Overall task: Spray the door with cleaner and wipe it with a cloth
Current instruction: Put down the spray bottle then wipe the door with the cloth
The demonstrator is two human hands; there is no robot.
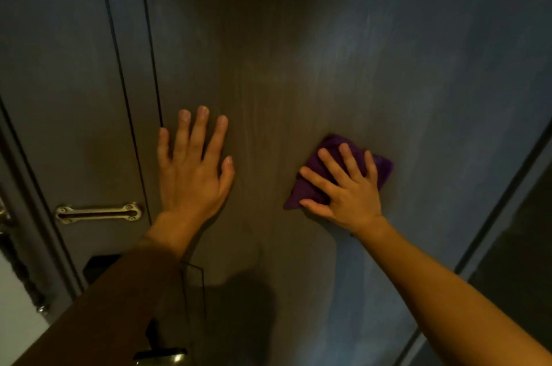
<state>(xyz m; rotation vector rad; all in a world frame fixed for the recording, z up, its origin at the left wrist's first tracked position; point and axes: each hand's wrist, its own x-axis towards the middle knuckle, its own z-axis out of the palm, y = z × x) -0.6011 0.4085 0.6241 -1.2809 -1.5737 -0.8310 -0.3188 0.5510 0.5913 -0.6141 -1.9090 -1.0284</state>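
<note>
A dark grey-brown door (298,51) fills the head view. My left hand (194,165) lies flat on it with fingers spread and holds nothing. To the right, my right hand (346,189) presses a folded purple cloth (379,166) against the door, fingers spread over it. The cloth sticks out above and to the left of the fingers. No spray bottle is in view.
A metal latch plate (98,213) is fixed on the door's left part, beside the frame (27,186). A shiny handle (167,356) shows at the bottom. The door's right edge (490,216) runs diagonally, with a dark gap beyond it.
</note>
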